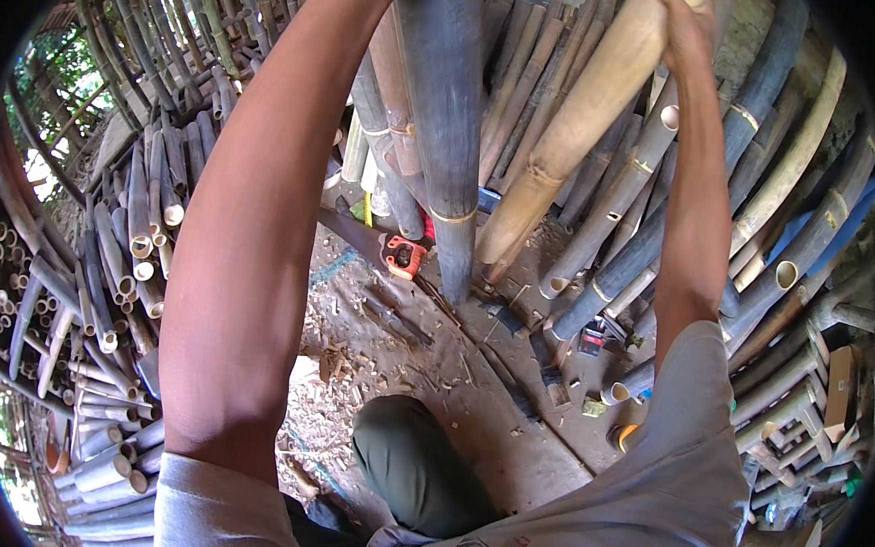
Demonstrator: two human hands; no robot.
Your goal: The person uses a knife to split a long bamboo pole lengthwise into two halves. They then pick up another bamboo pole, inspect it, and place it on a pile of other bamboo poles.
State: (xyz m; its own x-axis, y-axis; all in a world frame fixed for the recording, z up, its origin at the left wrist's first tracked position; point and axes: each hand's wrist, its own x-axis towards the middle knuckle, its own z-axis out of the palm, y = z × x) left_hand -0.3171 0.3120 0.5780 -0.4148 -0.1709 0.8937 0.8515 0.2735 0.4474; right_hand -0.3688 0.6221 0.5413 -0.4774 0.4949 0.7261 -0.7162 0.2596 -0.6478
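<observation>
Both my arms reach up and away. My right hand (687,30) is at the top edge, its fingers closed around the upper part of a thick tan bamboo pole (578,132), which slants down to the left. Alongside it, a thick dark bamboo pole (440,103) stands nearly upright, with a pale ring near its lower end. My left forearm (263,173) runs up to the top edge beside this dark pole. The left hand itself lies beyond the picture, so its grip is hidden. Below the poles, a handsaw with an orange handle (401,257) rests near the floor.
More bamboo poles (612,209) lean against the wall at the back and right. Stacked bamboo (123,254) fills the left side. Wood shavings (337,363) and thin sticks litter the floor. A red and black tool part (592,338) lies among poles; my bent knee (412,452) is below.
</observation>
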